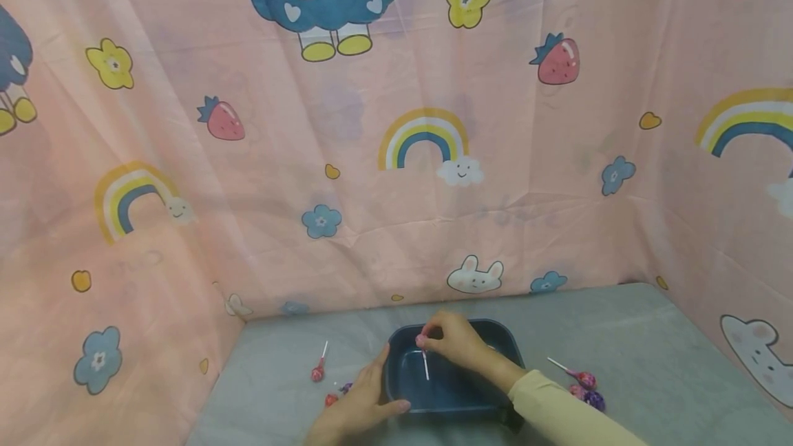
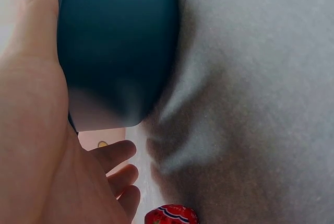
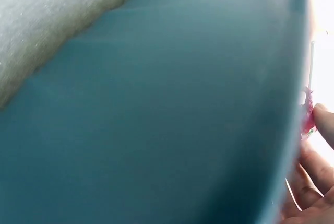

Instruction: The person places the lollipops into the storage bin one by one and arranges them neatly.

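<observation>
A dark blue rectangular tub sits on the cloth-covered table in front of me. My right hand reaches over it and pinches a pink-wrapped lollipop by its candy head, the white stick pointing down into the tub. In the right wrist view this lollipop shows between thumb and fingers beside the tub's blurred wall. My left hand lies along the tub's left side, fingers extended and thumb at the near rim. Near that hand, the left wrist view catches a red wrapper.
Left of the tub lies a red lollipop; a red candy and a purple one sit partly behind my left hand. Several lollipops are bunched at the right. A printed pink curtain hangs behind the grey table.
</observation>
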Motion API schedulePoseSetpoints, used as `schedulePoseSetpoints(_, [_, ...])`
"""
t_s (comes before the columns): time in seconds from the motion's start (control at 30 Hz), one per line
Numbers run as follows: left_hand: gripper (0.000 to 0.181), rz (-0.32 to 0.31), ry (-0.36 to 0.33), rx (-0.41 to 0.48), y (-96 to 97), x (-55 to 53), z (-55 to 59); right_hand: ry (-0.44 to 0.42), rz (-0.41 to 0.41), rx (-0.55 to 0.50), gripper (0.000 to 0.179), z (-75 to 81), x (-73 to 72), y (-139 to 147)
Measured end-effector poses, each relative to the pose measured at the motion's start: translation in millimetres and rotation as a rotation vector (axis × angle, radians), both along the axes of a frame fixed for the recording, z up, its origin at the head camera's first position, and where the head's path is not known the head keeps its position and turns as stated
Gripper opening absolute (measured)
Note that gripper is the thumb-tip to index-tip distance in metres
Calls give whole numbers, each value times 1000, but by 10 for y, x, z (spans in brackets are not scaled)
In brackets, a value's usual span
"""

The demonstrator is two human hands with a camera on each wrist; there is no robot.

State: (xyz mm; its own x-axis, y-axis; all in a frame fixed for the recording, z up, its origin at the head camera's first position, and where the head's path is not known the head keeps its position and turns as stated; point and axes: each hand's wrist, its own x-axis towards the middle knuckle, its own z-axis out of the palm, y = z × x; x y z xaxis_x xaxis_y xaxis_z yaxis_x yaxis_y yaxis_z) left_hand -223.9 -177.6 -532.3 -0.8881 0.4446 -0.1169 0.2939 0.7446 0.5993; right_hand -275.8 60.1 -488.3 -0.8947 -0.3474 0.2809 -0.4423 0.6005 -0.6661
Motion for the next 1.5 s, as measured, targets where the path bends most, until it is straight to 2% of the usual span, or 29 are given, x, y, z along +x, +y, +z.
schedulePoseSetpoints(0.2, [103,-7,13,0,0,5,26,-2,2,-17,13,-42,13,-36])
schedulePoseSetpoints(0.4, [103,-12,8,5,-7,9,38,-21,-34,-26,15,-88,15,-87])
schedulePoseSetpoints(0.67, [103,-16,6,13,-15,-12,-18,-54,-69,-33,14,-128,43,-161])
schedulePoseSetpoints(0.83, [104,-22,15,12,-18,-13,-21,-53,-66,-6,17,-201,14,-207])
schedulePoseSetpoints(0.97, [104,-10,-3,11,-15,-9,-3,-62,-63,-10,18,-250,-5,-240])
schedulePoseSetpoints(1.27, [103,-4,-13,4,-11,-6,1,-33,-54,-34,16,-264,5,-294])
schedulePoseSetpoints(1.5, [104,-5,-3,3,0,-12,12,-59,-51,-56,16,-300,6,-335])
